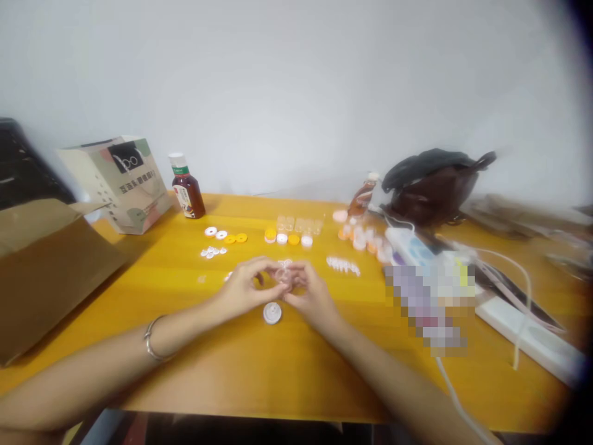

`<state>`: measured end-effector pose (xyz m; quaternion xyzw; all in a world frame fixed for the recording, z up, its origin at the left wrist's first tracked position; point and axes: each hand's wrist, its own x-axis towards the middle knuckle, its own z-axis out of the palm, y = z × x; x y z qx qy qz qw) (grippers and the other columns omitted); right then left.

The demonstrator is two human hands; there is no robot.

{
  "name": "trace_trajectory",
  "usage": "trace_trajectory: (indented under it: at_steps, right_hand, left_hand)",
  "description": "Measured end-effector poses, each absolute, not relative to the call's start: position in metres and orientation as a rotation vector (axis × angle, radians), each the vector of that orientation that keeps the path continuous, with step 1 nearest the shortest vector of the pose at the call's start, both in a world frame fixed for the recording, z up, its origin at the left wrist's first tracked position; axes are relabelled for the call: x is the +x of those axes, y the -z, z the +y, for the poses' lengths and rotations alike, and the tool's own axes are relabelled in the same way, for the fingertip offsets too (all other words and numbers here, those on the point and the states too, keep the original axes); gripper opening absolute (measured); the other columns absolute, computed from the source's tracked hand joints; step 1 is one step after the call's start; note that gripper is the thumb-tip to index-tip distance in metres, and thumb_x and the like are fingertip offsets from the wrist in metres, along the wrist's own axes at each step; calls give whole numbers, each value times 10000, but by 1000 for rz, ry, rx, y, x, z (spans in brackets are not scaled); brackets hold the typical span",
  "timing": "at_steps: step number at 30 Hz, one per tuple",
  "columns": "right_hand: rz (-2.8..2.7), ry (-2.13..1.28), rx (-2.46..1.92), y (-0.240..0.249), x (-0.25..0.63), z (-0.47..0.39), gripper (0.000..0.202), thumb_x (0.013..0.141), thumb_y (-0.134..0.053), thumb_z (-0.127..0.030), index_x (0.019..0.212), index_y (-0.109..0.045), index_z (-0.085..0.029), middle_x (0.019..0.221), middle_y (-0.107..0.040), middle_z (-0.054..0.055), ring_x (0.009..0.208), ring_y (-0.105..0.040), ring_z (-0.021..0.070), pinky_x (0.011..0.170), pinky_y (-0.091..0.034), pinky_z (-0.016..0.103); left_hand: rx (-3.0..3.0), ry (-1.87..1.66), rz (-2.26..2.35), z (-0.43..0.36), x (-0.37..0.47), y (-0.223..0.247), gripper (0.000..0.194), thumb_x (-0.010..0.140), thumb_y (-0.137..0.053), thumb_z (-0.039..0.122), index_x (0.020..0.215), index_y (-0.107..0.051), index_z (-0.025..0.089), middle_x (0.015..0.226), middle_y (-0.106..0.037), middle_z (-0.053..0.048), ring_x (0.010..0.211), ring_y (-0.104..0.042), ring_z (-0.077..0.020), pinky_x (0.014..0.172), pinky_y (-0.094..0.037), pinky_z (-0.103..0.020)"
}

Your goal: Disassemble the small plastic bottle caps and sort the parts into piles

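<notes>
My left hand and my right hand meet over the middle of the table, fingers closed round a small clear plastic piece. Its exact kind is blurred and partly covered by my fingers. Just below them lies a round grey-white disc with raised detail on top. Beyond my hands, white and yellow round caps sit in a row at the left, and more yellow and white caps in the middle. Small white parts lie left, and a row of small white pieces right.
Clear small containers stand at the back. A brown bottle, a paper bag and a cardboard box are left. At the right are orange-and-white pieces, another bottle, a dark bag, power strips and cables.
</notes>
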<state>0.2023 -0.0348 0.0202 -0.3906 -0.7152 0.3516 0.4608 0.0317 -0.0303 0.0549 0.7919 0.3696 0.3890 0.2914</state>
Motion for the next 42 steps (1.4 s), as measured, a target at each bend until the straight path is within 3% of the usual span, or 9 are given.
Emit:
trace_trajectory:
  at_steps: [3, 5, 11, 20, 28, 33, 36, 40, 42]
  right_hand:
    - [-1716, -824, -988, -21, 202, -34, 468, 701, -675, -304, 1049, -378, -209, 925, -594, 54, 793, -594, 155, 729, -508, 332]
    - [-1722, -803, -996, -22, 202, -35, 396, 750, -622, -301, 1055, -388, -203, 929, -586, 60, 795, -588, 150, 733, -509, 332]
    - [-1880, -794, -967, -22, 207, -36, 201, 809, -530, -232, 996, -462, -201, 861, -589, 30, 792, -584, 129, 754, -501, 304]
    - [-1974, -790, -1005, -23, 214, -36, 135, 820, -510, -243, 945, -502, -195, 843, -606, 29, 782, -587, 134, 732, -502, 289]
    - [-1993, -781, -1024, -23, 214, -34, 128, 826, -497, -238, 945, -500, -191, 844, -600, 26, 782, -579, 131, 738, -485, 288]
    - [-2032, -853, -1044, -24, 220, -30, 111, 811, -468, -192, 918, -498, -188, 806, -566, 14, 727, -542, 120, 693, -466, 272]
    - [-2149, -911, -1078, -25, 224, -31, 203, 757, -552, -233, 946, -492, -190, 800, -534, 6, 707, -507, 126, 664, -448, 270]
    - [-2309, -919, -1043, -25, 224, -35, 438, 642, -698, -329, 1005, -494, -193, 847, -512, 8, 739, -480, 137, 683, -420, 271]
    - [-2362, -915, -1009, -25, 221, -35, 443, 632, -714, -340, 998, -513, -191, 838, -507, 4, 741, -471, 138, 681, -407, 263]
  left_hand:
    - [2077, -1223, 1108, 13, 24, -71, 238, 752, -597, 352, 864, -606, 142, 861, -657, -48, 775, -599, -147, 622, -448, -225]
    - [2045, -1292, 1226, 57, 17, -77, 290, 730, -603, 373, 880, -616, 126, 867, -663, -60, 779, -607, -160, 631, -449, -232]
    - [1932, -1098, 1402, 170, 10, -49, 276, 611, -663, 358, 708, -643, 101, 709, -670, -59, 692, -612, -184, 650, -440, -265]
    - [1914, -997, 1407, 205, 17, -10, 284, 554, -688, 358, 677, -656, 103, 662, -661, -44, 666, -600, -179, 625, -437, -251]
    - [1916, -1028, 1402, 187, 18, -21, 552, 586, -696, 358, 1040, -590, 63, 908, -658, -110, 788, -614, -195, 716, -472, -274]
    - [1942, -1143, 1439, 147, 12, -40, 387, 744, -559, 378, 1007, -599, 97, 1001, -637, -109, 902, -587, -186, 818, -442, -284]
    - [2036, -1103, 1354, 97, 7, -49, 288, 775, -549, 345, 966, -617, 142, 956, -652, -65, 866, -591, -166, 776, -447, -267]
    - [2359, -660, 869, 19, 1, -57, 236, 819, -523, 285, 1025, -594, 195, 992, -638, -39, 895, -578, -155, 762, -444, -269]
    - [2383, -510, 682, -8, -2, -55, 260, 796, -566, 270, 1045, -577, 197, 1011, -623, -40, 913, -567, -152, 807, -434, -278]
